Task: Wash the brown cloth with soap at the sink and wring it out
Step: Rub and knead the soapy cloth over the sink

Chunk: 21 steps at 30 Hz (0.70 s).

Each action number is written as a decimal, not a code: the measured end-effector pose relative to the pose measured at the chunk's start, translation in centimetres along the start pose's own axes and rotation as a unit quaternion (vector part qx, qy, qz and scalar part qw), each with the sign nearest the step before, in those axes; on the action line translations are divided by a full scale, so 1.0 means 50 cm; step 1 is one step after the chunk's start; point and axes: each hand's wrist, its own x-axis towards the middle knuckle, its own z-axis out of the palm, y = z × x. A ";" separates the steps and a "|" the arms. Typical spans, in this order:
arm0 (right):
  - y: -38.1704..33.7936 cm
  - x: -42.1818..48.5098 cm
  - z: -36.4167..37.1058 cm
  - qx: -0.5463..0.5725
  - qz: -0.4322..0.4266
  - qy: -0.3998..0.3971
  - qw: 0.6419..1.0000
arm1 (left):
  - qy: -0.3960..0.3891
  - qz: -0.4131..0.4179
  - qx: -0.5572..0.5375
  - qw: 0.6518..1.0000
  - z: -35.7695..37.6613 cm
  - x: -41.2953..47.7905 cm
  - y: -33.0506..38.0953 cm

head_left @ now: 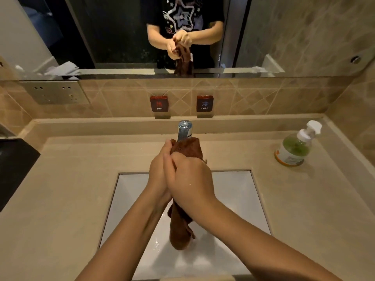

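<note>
Gripping the brown cloth [187,148] with both hands, the person holds it bunched into a thick rope just in front of the faucet [184,129], over the white sink basin [233,189]. The left hand [159,171] is curled round the cloth on the faucet's left side. The right hand [190,179] wraps it from the right, and the two hands press against each other. One end of the cloth sticks up above the fingers and hides the lower part of the faucet. The other end hangs below the wrists toward the basin floor (whether it touches the bottom cannot be told). Water drops lie on the basin near that hanging end. Well to the right of the faucet, a pump bottle of green soap [294,149] stands upright on the beige counter [71,179]. Behind the faucet, on the tiled wall, sit a HOT tag [159,104] and a COLD tag [204,103]. Above them the mirror [121,37] reflects both hands clutching the cloth.
</note>
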 end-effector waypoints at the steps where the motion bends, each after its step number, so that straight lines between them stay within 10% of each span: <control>1: -0.009 0.007 0.008 -0.003 -0.003 0.018 1.000 | 0.001 0.014 0.002 1.000 0.001 0.000 0.005; 6: 0.033 0.109 0.010 -0.001 0.159 -0.010 0.987 | -0.001 -0.020 -0.024 1.000 0.005 -0.020 -0.002; 21: 0.031 0.045 -0.001 -0.017 0.101 0.010 0.995 | -0.015 -0.055 -0.133 0.989 0.002 0.013 0.000</control>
